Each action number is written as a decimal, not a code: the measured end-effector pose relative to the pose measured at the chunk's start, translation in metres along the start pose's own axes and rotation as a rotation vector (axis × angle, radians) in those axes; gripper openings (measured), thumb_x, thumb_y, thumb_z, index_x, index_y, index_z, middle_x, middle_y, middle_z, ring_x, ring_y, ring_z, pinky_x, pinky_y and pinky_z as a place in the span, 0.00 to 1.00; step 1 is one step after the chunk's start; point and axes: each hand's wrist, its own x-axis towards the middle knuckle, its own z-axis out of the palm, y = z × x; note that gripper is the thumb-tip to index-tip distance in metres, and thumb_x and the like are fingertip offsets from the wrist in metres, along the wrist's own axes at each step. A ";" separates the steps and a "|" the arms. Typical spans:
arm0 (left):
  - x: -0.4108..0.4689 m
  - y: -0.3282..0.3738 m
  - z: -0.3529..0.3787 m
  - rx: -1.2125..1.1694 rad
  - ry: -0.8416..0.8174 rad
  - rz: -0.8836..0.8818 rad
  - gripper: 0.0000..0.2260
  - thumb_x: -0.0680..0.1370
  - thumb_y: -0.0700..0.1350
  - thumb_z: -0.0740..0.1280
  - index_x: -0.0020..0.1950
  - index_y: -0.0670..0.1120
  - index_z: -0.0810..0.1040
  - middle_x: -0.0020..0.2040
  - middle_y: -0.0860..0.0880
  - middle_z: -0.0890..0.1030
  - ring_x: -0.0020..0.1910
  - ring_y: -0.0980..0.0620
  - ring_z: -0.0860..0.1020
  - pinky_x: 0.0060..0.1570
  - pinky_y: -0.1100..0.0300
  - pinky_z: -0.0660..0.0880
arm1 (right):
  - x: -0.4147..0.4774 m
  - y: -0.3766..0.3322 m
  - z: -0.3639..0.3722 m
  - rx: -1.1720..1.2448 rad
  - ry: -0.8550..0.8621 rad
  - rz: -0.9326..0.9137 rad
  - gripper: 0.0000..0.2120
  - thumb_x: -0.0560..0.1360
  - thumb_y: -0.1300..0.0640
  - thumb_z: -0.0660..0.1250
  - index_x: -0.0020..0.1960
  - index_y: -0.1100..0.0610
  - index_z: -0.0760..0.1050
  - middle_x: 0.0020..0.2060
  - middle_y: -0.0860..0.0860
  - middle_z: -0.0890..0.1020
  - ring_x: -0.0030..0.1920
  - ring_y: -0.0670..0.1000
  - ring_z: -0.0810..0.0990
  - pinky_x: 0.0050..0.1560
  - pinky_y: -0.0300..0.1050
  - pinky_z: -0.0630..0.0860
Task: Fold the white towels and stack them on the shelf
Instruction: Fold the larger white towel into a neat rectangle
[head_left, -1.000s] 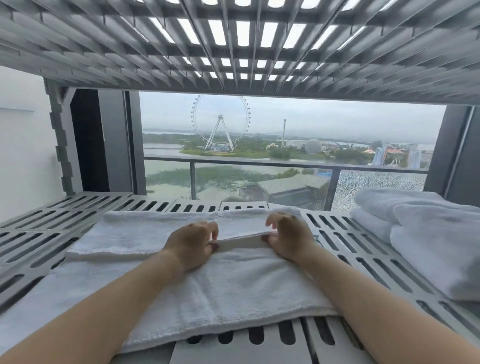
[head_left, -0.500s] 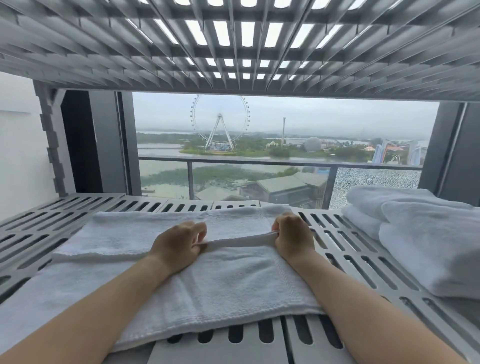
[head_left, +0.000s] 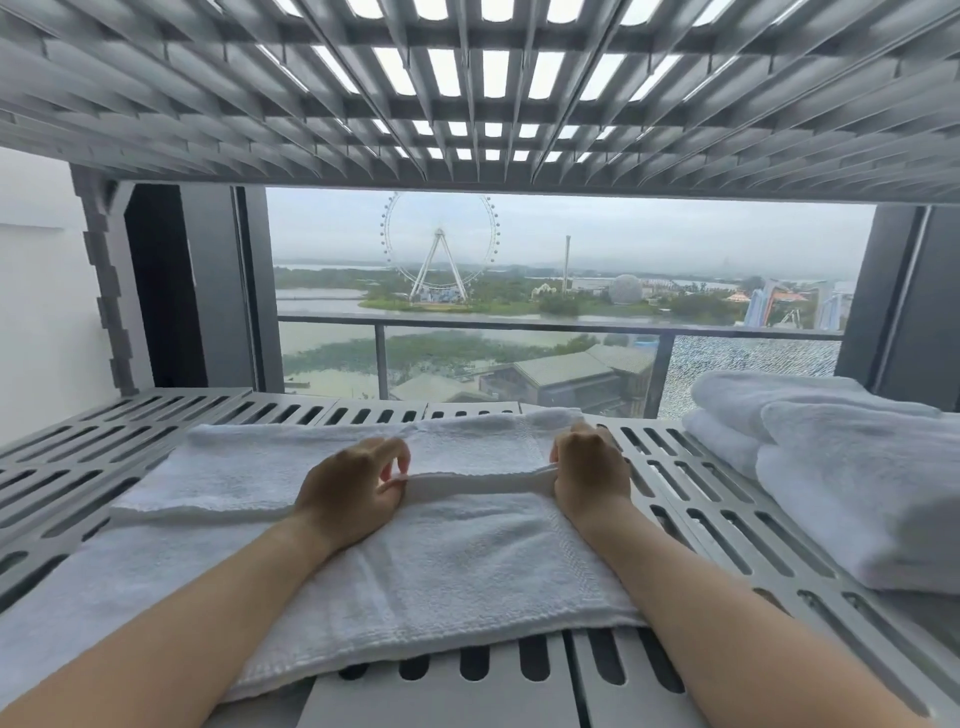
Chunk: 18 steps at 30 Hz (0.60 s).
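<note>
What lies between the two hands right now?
A stretched edge of the white towel, pinched at each end by the left hand and right hand; head view.

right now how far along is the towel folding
Done: folded towels sit piled at the right of the shelf. In hand: left hand and right hand pinch a doubled edge of the spread towel. To do: finish folding it, then add it to the pile.

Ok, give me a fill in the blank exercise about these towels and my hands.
The left hand and right hand pinch one towel, whose colour is ____.
The folded stack lies on the hands' ____ side.
The number of hands touching the stack is ____.
Missing words: white, right, zero.
</note>
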 end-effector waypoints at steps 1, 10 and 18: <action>0.000 -0.001 0.000 -0.007 -0.020 0.008 0.06 0.73 0.42 0.69 0.44 0.51 0.73 0.36 0.56 0.73 0.33 0.57 0.73 0.30 0.67 0.66 | 0.000 0.001 0.000 0.006 -0.013 0.013 0.13 0.74 0.71 0.59 0.54 0.61 0.77 0.53 0.55 0.78 0.54 0.53 0.75 0.52 0.42 0.76; 0.006 -0.006 0.001 -0.045 -0.194 -0.012 0.11 0.70 0.39 0.63 0.38 0.55 0.68 0.32 0.54 0.71 0.32 0.55 0.68 0.30 0.63 0.63 | 0.005 0.009 -0.003 0.170 -0.185 0.008 0.19 0.73 0.69 0.55 0.53 0.52 0.77 0.59 0.54 0.73 0.63 0.56 0.67 0.62 0.46 0.67; 0.049 0.003 -0.012 -0.283 -0.149 -0.153 0.12 0.77 0.45 0.59 0.36 0.52 0.76 0.31 0.56 0.75 0.33 0.58 0.73 0.33 0.60 0.64 | 0.021 -0.007 -0.027 0.263 -0.516 -0.186 0.19 0.73 0.65 0.62 0.63 0.55 0.74 0.64 0.52 0.74 0.64 0.53 0.71 0.62 0.42 0.67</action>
